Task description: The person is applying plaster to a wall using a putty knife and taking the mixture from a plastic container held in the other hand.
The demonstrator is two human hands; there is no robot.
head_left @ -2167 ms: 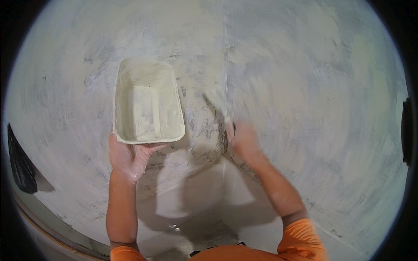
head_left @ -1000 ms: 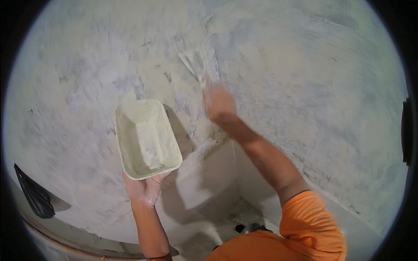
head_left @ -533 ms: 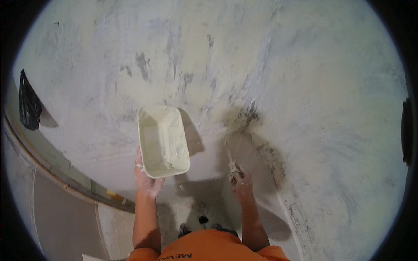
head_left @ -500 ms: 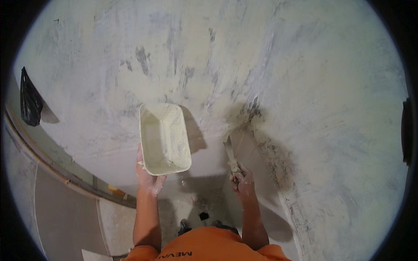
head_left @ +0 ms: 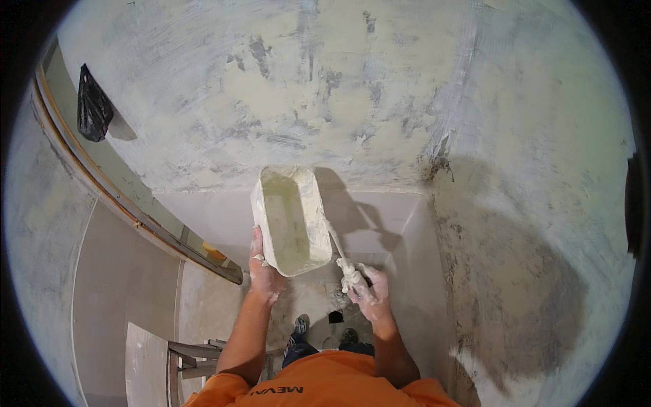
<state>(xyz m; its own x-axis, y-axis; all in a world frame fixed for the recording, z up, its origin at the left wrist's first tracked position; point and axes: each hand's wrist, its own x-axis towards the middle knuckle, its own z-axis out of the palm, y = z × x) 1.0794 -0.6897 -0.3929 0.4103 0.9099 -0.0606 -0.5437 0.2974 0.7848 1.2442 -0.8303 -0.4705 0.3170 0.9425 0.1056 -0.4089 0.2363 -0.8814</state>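
My left hand (head_left: 266,271), dusted with white plaster, grips a cream rectangular plastic tub (head_left: 313,224) from below at its near left corner. The tub is tilted toward me, its walls smeared with pale filler. In my right hand (head_left: 373,295) is a putty knife (head_left: 350,274), its handle caked with filler. Its blade points up and left against the outer right side of the tub; the tip is partly lost against the smeared wall.
A patchy plastered wall (head_left: 271,108) stands ahead, meeting another wall (head_left: 542,203) at a corner on the right. A black plastic bag (head_left: 93,108) hangs at the left beside a wooden frame edge (head_left: 129,210). Below is a pale basin-like surface (head_left: 407,271); a wooden stool-like piece (head_left: 196,353) stands lower left.
The view has shifted left and down. My right hand has brought the putty knife from near the wall corner over to the tub's right side. The left hand still holds the tub.
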